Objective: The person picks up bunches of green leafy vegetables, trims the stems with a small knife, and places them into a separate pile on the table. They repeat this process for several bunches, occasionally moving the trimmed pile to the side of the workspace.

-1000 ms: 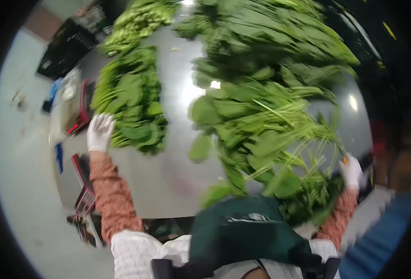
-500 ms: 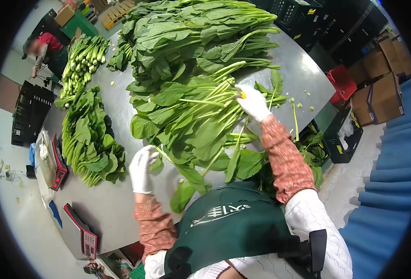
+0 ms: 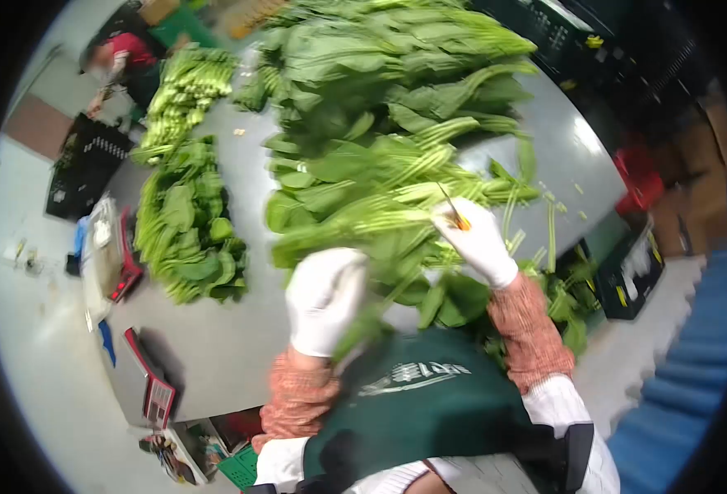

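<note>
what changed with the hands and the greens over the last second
The left hand left the small pile on the left, came across to the big pile and now grips leaves at its near edge. The right hand, with a small orange-handled blade, rose from the table's near right edge onto the stems. The piles, the scales and the person at far left stayed.

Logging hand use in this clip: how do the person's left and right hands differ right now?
The left hand is low, near the apron, motion-blurred, closing on leafy stems; the right hand sits higher on the pile of greens and reads sharper. The right hand pinches a small orange-handled tool; the left shows none. Both wear white gloves and patterned sleeves.
</note>
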A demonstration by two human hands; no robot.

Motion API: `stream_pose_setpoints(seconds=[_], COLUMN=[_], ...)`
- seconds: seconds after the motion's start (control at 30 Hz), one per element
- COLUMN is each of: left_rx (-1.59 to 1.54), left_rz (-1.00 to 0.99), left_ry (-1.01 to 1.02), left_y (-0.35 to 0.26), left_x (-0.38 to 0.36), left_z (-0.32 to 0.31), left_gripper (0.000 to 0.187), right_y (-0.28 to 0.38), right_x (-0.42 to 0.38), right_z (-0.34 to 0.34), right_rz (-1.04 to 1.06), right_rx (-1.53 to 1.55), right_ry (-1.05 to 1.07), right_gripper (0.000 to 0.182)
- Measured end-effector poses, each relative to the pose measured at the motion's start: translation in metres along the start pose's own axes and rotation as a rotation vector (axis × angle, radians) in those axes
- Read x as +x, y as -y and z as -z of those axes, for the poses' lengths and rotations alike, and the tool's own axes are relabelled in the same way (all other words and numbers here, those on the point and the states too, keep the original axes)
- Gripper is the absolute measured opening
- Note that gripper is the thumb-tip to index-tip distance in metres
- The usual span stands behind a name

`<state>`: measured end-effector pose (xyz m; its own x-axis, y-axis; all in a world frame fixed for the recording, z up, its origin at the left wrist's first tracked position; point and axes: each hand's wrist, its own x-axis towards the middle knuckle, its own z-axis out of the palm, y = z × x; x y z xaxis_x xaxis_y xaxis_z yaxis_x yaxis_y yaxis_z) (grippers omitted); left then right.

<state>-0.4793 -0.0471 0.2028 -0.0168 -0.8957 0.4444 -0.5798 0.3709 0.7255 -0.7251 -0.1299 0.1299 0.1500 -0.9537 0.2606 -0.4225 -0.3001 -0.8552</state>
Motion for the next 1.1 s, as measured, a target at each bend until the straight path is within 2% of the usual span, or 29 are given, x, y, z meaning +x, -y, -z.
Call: stream_pose_setpoints(seconds=[0.03, 0.07, 0.13, 0.2, 0.23, 0.27, 0.33, 0.43, 0.47, 0.53, 0.6, 0.67, 0.8, 0.93, 0.97, 1.07, 1.1], left_rx=[0.092, 0.104, 0.055, -0.031, -0.11, -0.239, -0.398, -0.488, -0.484, -0.451, -0.44, -0.417, -0.239, -0.22, -0.23, -0.251, -0.226], left_rz=[-0.167, -0.23, -0.22, -0.224, -0.077, 0.029, 0.092, 0.231, 0.237, 0.181, 0.314, 0.31, 0.21, 0.159, 0.152, 0.17, 0.161], left_ry=[0.015, 0.04, 0.032, 0.105, 0.296, 0.385, 0.489, 0.512, 0.495, 0.435, 0.315, 0.136, 0.114, 0.111, 0.116, 0.098, 0.098], left_y=[-0.005, -0.005, 0.005, 0.023, 0.023, 0.023, 0.021, 0.02, 0.019, 0.02, 0.005, 0.007, 0.013, 0.002, 0.002, 0.002, 0.006], left_x=[0.005, 0.009, 0.009, -0.002, -0.005, -0.008, -0.009, -0.018, -0.02, -0.022, -0.02, -0.023, -0.028, -0.026, -0.024, -0.019, -0.017], left_z=[-0.007, -0.014, -0.031, -0.044, -0.041, -0.036, -0.026, -0.026, -0.025, -0.027, -0.015, -0.012, -0.011, -0.011, -0.01, -0.006, -0.006], left_gripper=[0.019, 0.02, 0.02, 0.02, 0.019, 0.02, 0.022, 0.024, 0.025, 0.027, 0.024, 0.021, 0.019, 0.019, 0.019, 0.02, 0.02], right_y=[0.009, 0.019, 0.046, 0.058, 0.065, 0.065, 0.063, 0.073, 0.07, 0.072, 0.072, 0.059, 0.067, 0.072, 0.053, 0.005, 0.0], right_x=[-0.005, -0.01, -0.019, -0.028, -0.033, -0.036, -0.043, -0.047, -0.051, -0.049, -0.046, -0.049, -0.059, -0.054, -0.053, -0.053, -0.056], right_z=[-0.005, -0.008, -0.004, -0.003, -0.002, -0.002, 0.002, 0.002, 0.001, -0.003, -0.009, -0.01, -0.021, -0.032, -0.036, -0.043, -0.04], right_rz=[0.039, 0.082, 0.082, 0.178, 0.15, 0.197, 0.131, 0.194, 0.057, 0.136, 0.184, 0.136, 0.167, 0.068, 0.043, -0.111, -0.18], right_rx=[-0.017, -0.025, 0.042, 0.127, 0.174, 0.191, 0.247, 0.191, 0.174, 0.113, 0.037, -0.012, -0.08, -0.173, -0.148, -0.095, 0.091], right_ry=[-0.016, -0.027, 0.107, 0.202, 0.239, 0.226, 0.279, 0.241, 0.262, 0.156, 0.054, 0.076, 0.104, 0.202, 0.232, 0.141, 0.17], right_gripper=[0.017, 0.017, 0.019, 0.022, 0.026, 0.027, 0.03, 0.032, 0.036, 0.038, 0.042, 0.043, 0.047, 0.044, 0.036, 0.029, 0.025])
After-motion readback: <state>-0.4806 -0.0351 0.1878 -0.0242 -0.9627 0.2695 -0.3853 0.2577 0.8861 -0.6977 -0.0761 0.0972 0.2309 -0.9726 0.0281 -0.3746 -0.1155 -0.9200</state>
